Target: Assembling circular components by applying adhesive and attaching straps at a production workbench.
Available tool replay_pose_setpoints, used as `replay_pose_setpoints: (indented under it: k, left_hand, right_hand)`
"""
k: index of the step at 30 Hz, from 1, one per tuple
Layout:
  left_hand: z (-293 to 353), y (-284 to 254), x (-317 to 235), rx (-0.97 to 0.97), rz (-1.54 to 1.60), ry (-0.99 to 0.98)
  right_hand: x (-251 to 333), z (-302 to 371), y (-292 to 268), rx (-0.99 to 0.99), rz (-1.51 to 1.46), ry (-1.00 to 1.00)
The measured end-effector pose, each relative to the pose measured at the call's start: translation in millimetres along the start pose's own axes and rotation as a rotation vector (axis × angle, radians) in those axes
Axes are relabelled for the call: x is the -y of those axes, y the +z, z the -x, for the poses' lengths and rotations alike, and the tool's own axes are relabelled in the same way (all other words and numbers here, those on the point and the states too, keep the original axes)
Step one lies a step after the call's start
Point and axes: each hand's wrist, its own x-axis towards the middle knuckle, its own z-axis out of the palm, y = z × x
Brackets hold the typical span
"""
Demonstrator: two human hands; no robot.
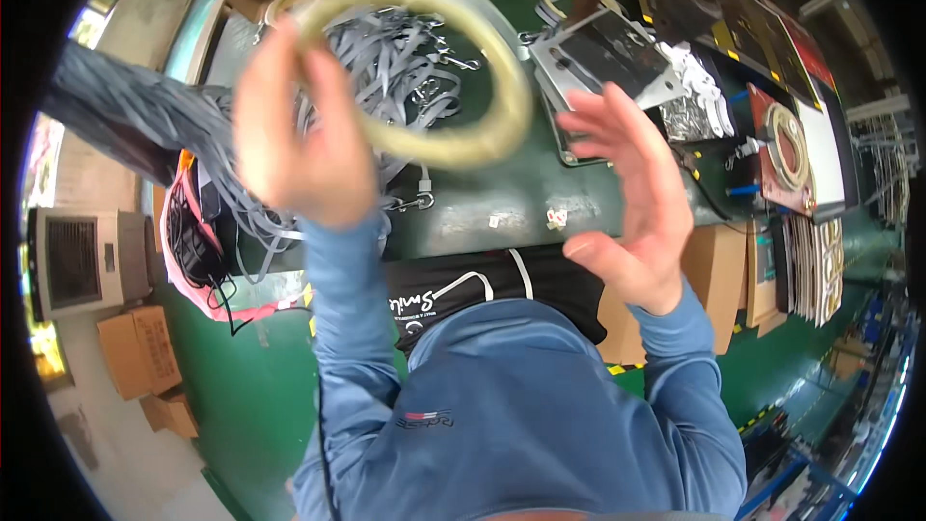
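A dark green workbench [502,203] is spreading across the view, carrying a heap of grey lanyards with metal clips [386,68] on its left part and a metal plate jig [603,63] further right — a cardboard box [140,352] is sitting on the floor at the lower left. Above the bench, the left hand [294,140] is gripping a large, blurred roll of clear tape [434,68], fingers curled round its left rim and holding it up over the lanyards. The right hand [632,203] is hovering just beside the roll — fingers spread wide, palm facing it, holding nothing.
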Motion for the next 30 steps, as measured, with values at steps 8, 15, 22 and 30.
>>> replay_pose_setpoints:
  k: [8, 15, 22, 30]
  left_hand:
    - [94.7, -25.0, -78.7, 0.25, 1.009, -0.666]
    - [125.3, -20.8, -91.7, 0.65, 1.13, -0.47]
    - [125.1, 8.0, -82.4, 0.73, 0.965, -0.512]
    - [89.9, 1.5, -84.4, 0.823, 0.864, -0.346]
  right_hand:
    - [7.2, 23.3, -26.8, -0.121, -0.323, 0.4]
    - [14.4, 23.5, -61.0, -0.114, -0.092, 0.373]
    - [-3.6, 11.9, -83.3, -0.235, -0.031, 0.212]
    - [-0.8, 3.3, -106.7, -0.24, 0.039, 0.165]
